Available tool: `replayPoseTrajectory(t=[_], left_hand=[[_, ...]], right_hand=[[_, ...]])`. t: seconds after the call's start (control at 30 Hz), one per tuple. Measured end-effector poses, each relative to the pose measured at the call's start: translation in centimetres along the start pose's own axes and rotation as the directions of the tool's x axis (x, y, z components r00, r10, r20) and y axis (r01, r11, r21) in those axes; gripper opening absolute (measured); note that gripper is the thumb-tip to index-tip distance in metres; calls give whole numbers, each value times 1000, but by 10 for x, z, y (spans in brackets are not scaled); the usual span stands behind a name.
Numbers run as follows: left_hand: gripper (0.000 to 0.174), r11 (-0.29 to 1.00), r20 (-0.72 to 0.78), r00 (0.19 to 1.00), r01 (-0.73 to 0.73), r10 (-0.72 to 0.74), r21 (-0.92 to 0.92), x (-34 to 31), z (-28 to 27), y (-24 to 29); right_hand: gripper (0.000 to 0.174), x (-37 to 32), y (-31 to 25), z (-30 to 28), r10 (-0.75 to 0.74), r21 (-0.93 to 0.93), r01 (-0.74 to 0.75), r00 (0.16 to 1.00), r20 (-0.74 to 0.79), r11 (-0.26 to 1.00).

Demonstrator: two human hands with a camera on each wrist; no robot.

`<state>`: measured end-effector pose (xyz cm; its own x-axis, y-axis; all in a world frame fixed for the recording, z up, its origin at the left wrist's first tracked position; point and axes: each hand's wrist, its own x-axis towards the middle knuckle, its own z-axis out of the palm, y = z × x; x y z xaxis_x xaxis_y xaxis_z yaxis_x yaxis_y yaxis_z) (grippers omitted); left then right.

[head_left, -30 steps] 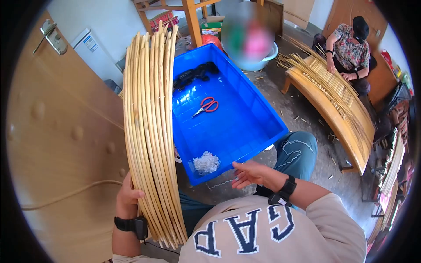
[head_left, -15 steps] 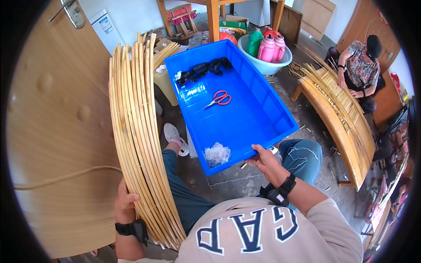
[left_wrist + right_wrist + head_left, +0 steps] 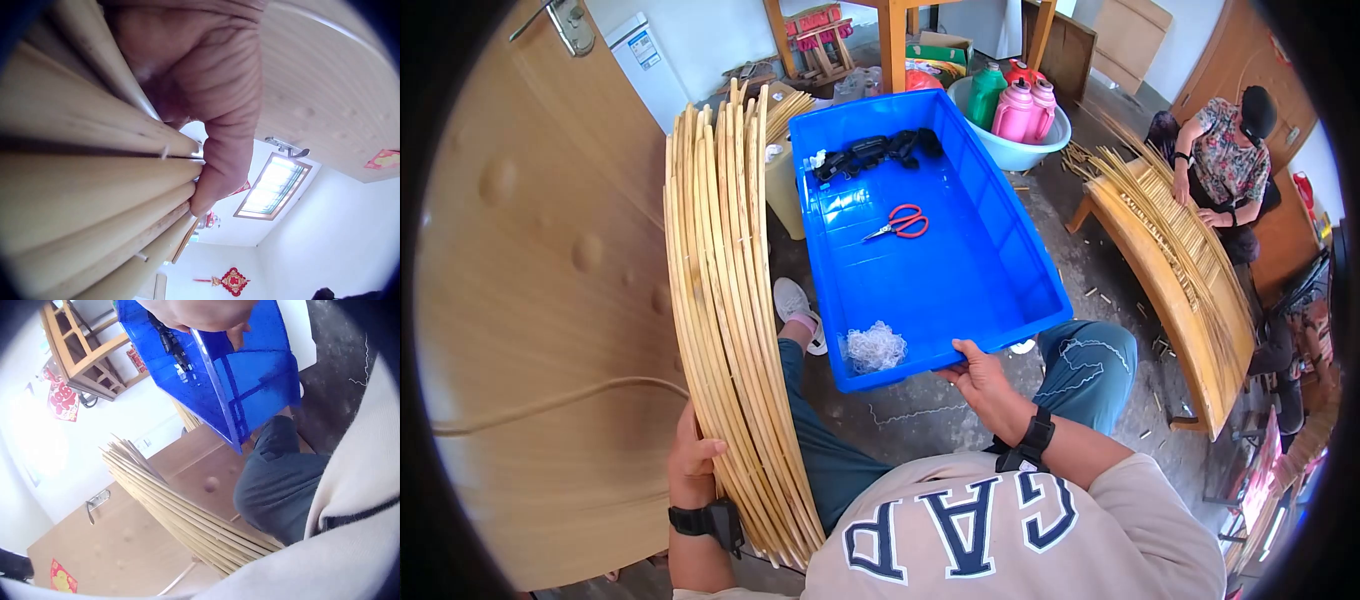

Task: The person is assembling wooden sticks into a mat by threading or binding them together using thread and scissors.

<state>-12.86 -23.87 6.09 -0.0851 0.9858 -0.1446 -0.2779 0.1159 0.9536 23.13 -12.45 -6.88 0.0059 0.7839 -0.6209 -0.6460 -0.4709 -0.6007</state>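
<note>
My left hand grips the lower left edge of a long bundle of bamboo sticks, its thumb laid over the front sticks. The sticks stand side by side, leaning against my left side. My right hand holds the near rim of a blue plastic bin, thumb on top and fingers under the edge. Inside the bin lie red-handled scissors, a tangle of clear white thread at the near left corner, and black straps at the far end.
A wooden door stands close on my left. Behind the bin are an orange-brown table leg and a light blue basin with pink and green flasks. At right, another person works over sticks on a curved wooden bench.
My right hand has gone from loose fingers beside the bin to gripping its near rim. Since half a second ago the bin has shifted slightly left. The left hand keeps its hold.
</note>
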Motion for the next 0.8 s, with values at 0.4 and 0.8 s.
replayPoseTrajectory(t=[0.4,0.8], left_hand=[[83,998,-47,999,-23,26,62,3,-16,9],[77,981,48,987,149,-156,124,44,-27,34]], right_hand=[[56,-7,-25,0,80,-61,-76,995,65,995],[34,19,-49,-11,-38,56,42,996,-80,998]])
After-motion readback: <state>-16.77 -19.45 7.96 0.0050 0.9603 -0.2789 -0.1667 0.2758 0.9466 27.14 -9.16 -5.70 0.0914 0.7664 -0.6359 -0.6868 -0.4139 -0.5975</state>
